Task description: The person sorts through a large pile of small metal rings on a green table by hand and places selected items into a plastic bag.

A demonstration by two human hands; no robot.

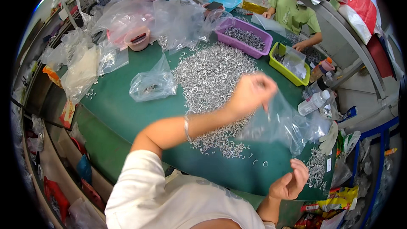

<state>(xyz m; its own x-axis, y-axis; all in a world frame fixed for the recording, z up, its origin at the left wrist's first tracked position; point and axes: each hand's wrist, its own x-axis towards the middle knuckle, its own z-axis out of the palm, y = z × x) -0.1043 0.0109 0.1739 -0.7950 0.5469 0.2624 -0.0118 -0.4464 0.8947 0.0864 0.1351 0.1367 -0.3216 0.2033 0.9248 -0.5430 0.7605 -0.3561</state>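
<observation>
My left hand (253, 94), blurred by motion, reaches across the table with a bracelet on its wrist. It is closed on a clear plastic bag (275, 123), which hangs down to the right of its fingers. Below and left of the bag lies a big spread pile of small silvery metal rings (207, 76). Near the table's front right, my right hand (291, 181) is half curled with its thumb apart, holding nothing I can see. Beside it lies a smaller heap of rings (317, 167). A tied-looking clear bag (153, 82) with a few small pieces inside rests left of the pile.
Behind the pile stand a purple basket (265, 49) of metal parts and a yellow-green basket (288, 74). Bottles (313, 103) and a white glove (328, 139) line the right edge. Plastic bags (178, 21) crowd the back left. Across the table a person in green (292, 12) works.
</observation>
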